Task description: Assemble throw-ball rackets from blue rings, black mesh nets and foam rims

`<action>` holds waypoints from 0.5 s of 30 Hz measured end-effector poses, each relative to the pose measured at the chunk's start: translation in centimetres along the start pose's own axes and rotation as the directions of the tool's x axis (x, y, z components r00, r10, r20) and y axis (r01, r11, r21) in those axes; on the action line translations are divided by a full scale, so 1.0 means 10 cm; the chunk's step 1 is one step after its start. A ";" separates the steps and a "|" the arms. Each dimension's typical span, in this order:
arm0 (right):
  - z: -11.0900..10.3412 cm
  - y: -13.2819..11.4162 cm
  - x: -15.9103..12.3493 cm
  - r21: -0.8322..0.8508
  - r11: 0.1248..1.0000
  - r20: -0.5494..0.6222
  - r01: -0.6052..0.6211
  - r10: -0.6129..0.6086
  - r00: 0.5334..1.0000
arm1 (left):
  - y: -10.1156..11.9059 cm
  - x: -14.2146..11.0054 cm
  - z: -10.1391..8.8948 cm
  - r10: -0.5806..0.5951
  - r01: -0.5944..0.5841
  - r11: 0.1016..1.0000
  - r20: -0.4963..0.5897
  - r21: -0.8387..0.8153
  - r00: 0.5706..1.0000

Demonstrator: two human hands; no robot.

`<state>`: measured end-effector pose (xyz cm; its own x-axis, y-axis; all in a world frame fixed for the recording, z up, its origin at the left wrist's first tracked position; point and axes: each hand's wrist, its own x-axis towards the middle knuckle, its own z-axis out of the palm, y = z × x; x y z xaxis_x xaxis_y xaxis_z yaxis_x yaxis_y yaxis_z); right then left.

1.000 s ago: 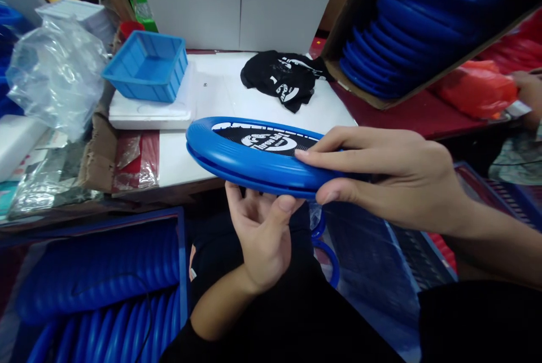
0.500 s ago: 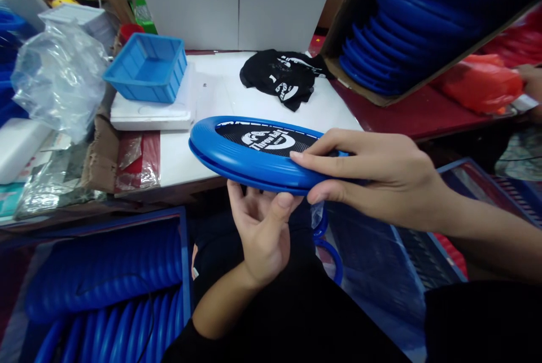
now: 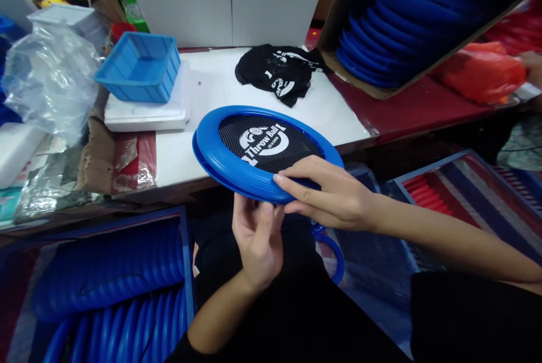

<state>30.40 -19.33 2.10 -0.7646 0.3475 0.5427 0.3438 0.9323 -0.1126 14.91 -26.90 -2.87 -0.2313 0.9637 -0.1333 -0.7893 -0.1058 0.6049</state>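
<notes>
A blue plastic ring frame with black printed mesh across it, a throw-ball paddle (image 3: 271, 140), is held tilted above the table's front edge. A thin gap runs between its upper and lower rim along the left and near side. My right hand (image 3: 334, 193) pinches the near right rim, fingers on top and thumb at the edge. From below, my left hand (image 3: 258, 244) supports the near rim with its thumb up against it; part of its fingers is hidden under the paddle. Behind it on the white tabletop (image 3: 212, 81) lies a pile of black printed mesh pieces (image 3: 277, 72).
At the left stands a light-blue bin (image 3: 138, 69) on a white slab, beside a clear plastic bag (image 3: 51, 81). A carton of blue rings (image 3: 398, 30) leans at the right. Below left is a crate of blue rings (image 3: 114, 272). A white carton (image 3: 220, 1) blocks the back.
The paddle has tipped so more of its mesh face shows. My right hand has moved left and down along the near rim; the left hand stays underneath.
</notes>
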 end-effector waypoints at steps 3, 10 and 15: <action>0.11 -0.02 -0.05 -0.039 0.999 0.008 0.018 -0.018 1.000 | -0.01 -0.01 -0.09 -0.035 0.035 0.999 -0.026 -0.004 0.999; 0.44 -0.11 -0.17 -0.146 0.986 -0.003 0.085 -0.086 0.996 | -0.05 -0.01 -0.32 -0.115 0.116 0.993 -0.057 0.012 0.992; 0.61 -0.17 -0.28 -0.196 0.975 0.001 0.100 -0.102 0.995 | -0.11 0.02 -0.40 -0.161 0.172 0.983 -0.160 0.059 0.974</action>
<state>28.62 -21.24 -4.30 -0.7965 0.2507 0.5502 0.3656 0.9244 0.1081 13.47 -27.54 -6.71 -0.1897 0.9162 -0.3530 -0.7821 0.0763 0.6184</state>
